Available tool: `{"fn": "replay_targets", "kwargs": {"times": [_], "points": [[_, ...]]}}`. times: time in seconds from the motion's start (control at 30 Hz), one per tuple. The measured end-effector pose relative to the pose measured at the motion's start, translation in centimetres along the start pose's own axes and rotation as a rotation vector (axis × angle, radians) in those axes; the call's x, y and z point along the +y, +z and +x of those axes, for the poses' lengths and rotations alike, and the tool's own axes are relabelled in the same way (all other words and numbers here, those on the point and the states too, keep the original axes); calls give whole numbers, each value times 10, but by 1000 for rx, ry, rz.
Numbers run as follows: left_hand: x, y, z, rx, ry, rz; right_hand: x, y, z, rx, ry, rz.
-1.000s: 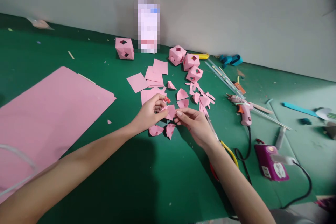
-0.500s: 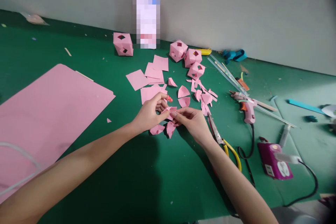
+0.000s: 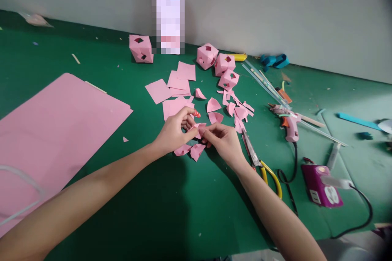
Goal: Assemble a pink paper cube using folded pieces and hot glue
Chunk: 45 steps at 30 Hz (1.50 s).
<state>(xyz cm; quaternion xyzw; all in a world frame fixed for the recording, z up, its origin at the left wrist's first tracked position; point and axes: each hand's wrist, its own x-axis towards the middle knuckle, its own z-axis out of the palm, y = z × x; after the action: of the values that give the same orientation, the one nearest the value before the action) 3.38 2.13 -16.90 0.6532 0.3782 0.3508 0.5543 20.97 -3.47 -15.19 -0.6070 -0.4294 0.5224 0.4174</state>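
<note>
A small folded pink paper piece (image 3: 199,129) is pinched between my two hands, just above the table. My left hand (image 3: 176,128) grips its left side with thumb and fingers, while my right hand (image 3: 223,140) pinches the right side. Right below lie two folded pink pieces (image 3: 183,149), close together. Beyond my hands are curved pink pieces (image 3: 213,105) and a loose stack of pink paper squares (image 3: 179,107). The held piece is partly covered by my fingertips.
Pink openwork paper shapes (image 3: 207,56) stand near the wall. Yellow-handled scissors (image 3: 252,153) lie beside my right forearm, with pink scraps (image 3: 240,114) above them. Farther right are a glue gun (image 3: 289,124) and a purple power box (image 3: 321,187). A large pink sheet (image 3: 64,130) covers the left.
The view has shifted slightly. Both hands keep their pinch on the folded paper piece. One folded piece below them now lies turned and a little farther left.
</note>
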Motion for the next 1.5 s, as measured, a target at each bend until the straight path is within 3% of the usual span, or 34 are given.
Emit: {"fn": "replay_targets", "kwargs": {"times": [0.17, 0.4, 0.57, 0.83, 1.0, 1.27, 1.5], "points": [[5, 1, 3, 67, -80, -12, -2, -7, 2, -99, 26, 99], [7, -1, 6, 69, -116, -57, 1, -9, 3, -49, 22, 159], [6, -1, 6, 39, -117, -42, 5, -6, 0, -19, 4, -41], [5, -2, 6, -31, -112, -21, 6, 0, -4, 33, -230, -365], [8, -7, 8, -61, -145, -81, 7, -2, -5, 9, -264, -358], [12, -8, 10, -46, -175, -81, 9, -6, -1, -47, -177, -269], [4, -7, 8, -106, -132, -40, 7, 0, -5, 17, -282, -401]]}}
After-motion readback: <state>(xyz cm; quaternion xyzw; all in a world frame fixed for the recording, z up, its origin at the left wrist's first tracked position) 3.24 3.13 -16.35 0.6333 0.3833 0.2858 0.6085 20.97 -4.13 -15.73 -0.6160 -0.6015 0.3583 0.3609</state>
